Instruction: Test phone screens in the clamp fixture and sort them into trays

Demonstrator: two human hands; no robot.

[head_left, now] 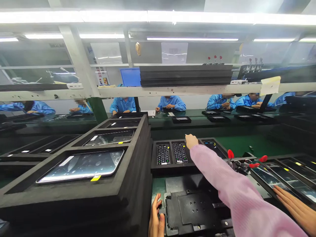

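The black keypad tray (172, 167) sits right under the right hand (191, 141), which is stretched over it, one finger out, fingers apart, gripping nothing. The left hand (156, 217), closer in, lies loose and unclenched against the black fixture (195, 210). The foam tray stack (134, 187) is just left of it.

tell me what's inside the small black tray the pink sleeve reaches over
Two keypad parts lie side by side in the black tray, and a dark glossy panel lies at its right. The right hand and pink sleeve cover whatever sits between.
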